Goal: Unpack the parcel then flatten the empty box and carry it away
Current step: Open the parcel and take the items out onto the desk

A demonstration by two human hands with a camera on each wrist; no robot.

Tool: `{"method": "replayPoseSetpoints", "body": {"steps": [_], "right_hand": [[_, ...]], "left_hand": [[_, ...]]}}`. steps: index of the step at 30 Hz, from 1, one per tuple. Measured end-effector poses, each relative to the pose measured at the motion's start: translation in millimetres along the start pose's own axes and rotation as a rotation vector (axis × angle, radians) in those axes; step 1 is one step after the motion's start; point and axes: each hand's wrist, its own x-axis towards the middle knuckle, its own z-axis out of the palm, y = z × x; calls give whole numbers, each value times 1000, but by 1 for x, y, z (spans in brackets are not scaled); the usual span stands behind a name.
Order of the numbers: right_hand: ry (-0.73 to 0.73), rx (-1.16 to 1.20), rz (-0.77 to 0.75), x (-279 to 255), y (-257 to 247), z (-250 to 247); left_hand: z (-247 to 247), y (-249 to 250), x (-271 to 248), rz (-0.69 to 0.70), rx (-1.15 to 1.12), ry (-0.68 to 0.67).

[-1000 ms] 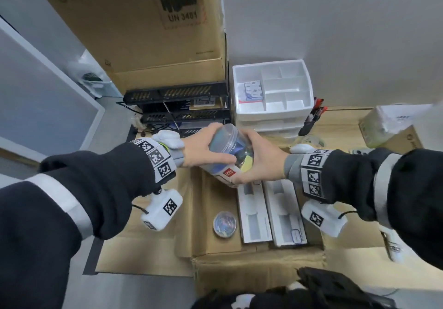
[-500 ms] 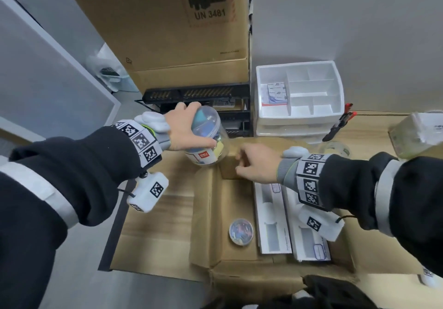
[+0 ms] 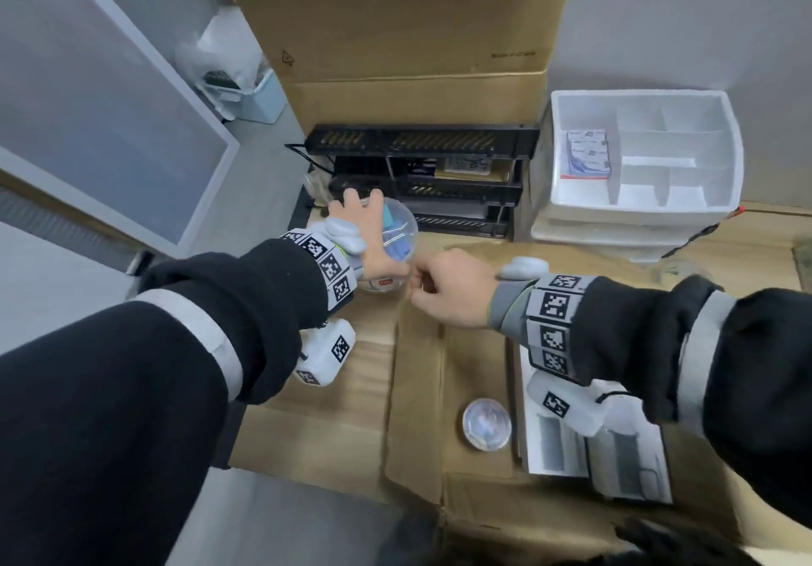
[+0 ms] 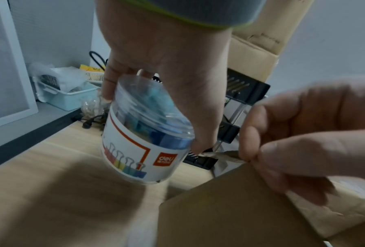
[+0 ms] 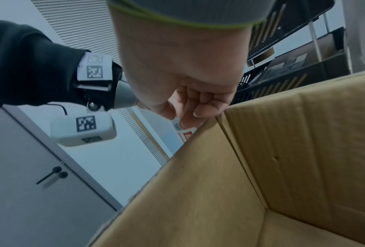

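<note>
The left hand (image 3: 373, 236) grips a clear round plastic tub of coloured binder clips (image 4: 143, 142) from above, fingers and thumb curled round its transparent lid; the white label with a red logo shows plainly in the left wrist view, while the head view hides most of the tub behind the hand. The tub hangs tilted just above the pale wooden desk (image 4: 50, 158), left of the open brown cardboard box (image 3: 422, 390) and near its far left corner.

The right hand (image 3: 452, 289) sits at that same corner with its fingers curled in; the right wrist view shows fingertips (image 5: 204, 112) against the top edge of the box wall, and the left wrist view shows them pinching the cardboard edge, though motion blur softens the detail. The two hands are just beside each other; whether they touch cannot be told.

Inside the box lie a small round clear-lidded tin (image 3: 487, 425) and, to its right, two flat white packages (image 3: 606, 447), partly covered by the right wrist's camera unit and sleeve. The near edge of the box is cut off by dark fabric at the bottom of the head view.

Beyond the box stand a black stacked letter tray (image 3: 422, 179), a white plastic drawer organiser with compartments (image 3: 646, 157) holding one small packet, and a tall cardboard carton (image 3: 395, 21) whose top runs out of frame.
</note>
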Motion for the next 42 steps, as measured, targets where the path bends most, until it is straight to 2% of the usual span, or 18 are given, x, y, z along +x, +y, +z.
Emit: {"method": "replayPoseSetpoints", "body": {"steps": [3, 6, 14, 17, 21, 25, 28, 30, 32, 34, 38, 39, 42], "right_hand": [[-31, -68, 45, 22, 0, 11], [14, -152, 27, 19, 6, 16], [81, -205, 2, 23, 13, 23], [103, -216, -15, 24, 14, 24], [106, -197, -28, 23, 15, 25], [100, -187, -54, 17, 14, 24], [92, -78, -110, 7, 15, 17], [81, 49, -144, -4, 19, 12], [67, 78, -143, -14, 30, 11], [-39, 51, -118, -28, 41, 13], [-505, -199, 36, -47, 63, 37], [-580, -272, 60, -48, 66, 45], [-645, -529, 13, -59, 70, 71]], "left_hand": [[21, -9, 18, -45, 11, -61], [41, -14, 26, -44, -18, -132], [89, -11, 54, -130, -11, -163], [97, -13, 61, -159, -58, -166], [99, -19, 69, -105, -79, -176], [93, -16, 61, -163, -79, -147], [75, -16, 49, -68, -75, -60], [61, -16, 39, 49, -167, 26], [51, -12, 31, 178, -272, 91], [41, -5, 17, 274, -368, 118], [25, 19, -16, 397, -574, 92], [23, 25, -23, 422, -596, 61], [25, 41, -45, 488, -547, -58]]}}
